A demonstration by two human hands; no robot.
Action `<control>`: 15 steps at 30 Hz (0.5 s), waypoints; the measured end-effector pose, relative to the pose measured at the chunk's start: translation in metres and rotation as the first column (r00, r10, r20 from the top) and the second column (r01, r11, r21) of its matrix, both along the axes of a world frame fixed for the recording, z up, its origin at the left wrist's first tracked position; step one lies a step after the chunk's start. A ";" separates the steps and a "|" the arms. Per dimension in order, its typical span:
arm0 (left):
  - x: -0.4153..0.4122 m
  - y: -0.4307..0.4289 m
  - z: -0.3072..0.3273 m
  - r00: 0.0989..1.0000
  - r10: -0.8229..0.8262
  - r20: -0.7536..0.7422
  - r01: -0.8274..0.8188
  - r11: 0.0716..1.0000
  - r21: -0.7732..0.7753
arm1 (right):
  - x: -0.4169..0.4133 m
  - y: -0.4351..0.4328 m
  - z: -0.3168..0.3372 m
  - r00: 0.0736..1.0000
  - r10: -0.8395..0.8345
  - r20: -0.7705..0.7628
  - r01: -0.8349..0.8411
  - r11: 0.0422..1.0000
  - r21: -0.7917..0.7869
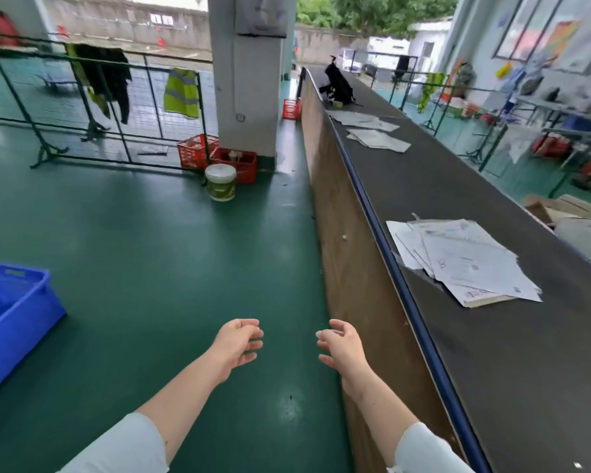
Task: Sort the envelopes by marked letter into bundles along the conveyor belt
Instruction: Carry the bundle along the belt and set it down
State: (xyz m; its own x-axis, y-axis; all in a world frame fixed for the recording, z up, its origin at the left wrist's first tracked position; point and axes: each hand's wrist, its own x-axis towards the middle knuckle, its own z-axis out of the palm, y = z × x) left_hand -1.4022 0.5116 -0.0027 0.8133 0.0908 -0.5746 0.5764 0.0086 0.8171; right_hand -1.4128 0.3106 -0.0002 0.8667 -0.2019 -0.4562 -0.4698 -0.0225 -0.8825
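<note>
Left hand (236, 343) and right hand (342, 346), both empty with fingers loosely curled, over the green floor (151, 250); envelope bundles (464, 261) lie on the conveyor belt (458, 192), further bundles (377, 138) near its far end.

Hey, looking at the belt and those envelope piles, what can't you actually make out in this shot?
Head view, near envelope pile: the marked letters are too small and blurred to read, and the lower envelopes are covered by the top ones.
Head view, far piles: too distant to count or read.
Head view, blue crate: cut off by the left edge, with most of its inside out of frame.
</note>
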 end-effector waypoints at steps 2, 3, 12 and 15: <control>0.043 -0.006 -0.006 1.000 -0.020 -0.007 0.020 1.000 -0.007 | 0.041 -0.004 -0.005 1.000 -0.003 -0.009 0.003 1.000 -0.013; 0.068 -0.008 -0.010 0.999 -0.033 -0.020 0.033 0.999 -0.007 | 0.067 -0.007 -0.009 1.000 -0.009 -0.011 0.009 1.000 -0.010; 0.327 -0.045 -0.007 1.000 -0.013 0.017 0.013 1.000 0.006 | 0.326 -0.049 -0.016 1.000 -0.021 0.015 0.022 1.000 -0.007; 0.408 -0.068 0.008 0.998 -0.021 0.065 0.021 1.000 0.002 | 0.415 -0.075 -0.005 0.999 -0.020 0.047 0.022 0.999 -0.043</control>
State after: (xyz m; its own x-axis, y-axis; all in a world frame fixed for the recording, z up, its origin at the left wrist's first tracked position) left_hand -0.9945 0.4438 0.0050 0.8506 0.0744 -0.5205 0.5223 -0.0043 0.8528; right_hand -0.9977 0.2353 -0.0052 0.8822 -0.2390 -0.4056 -0.4287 -0.0520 -0.9019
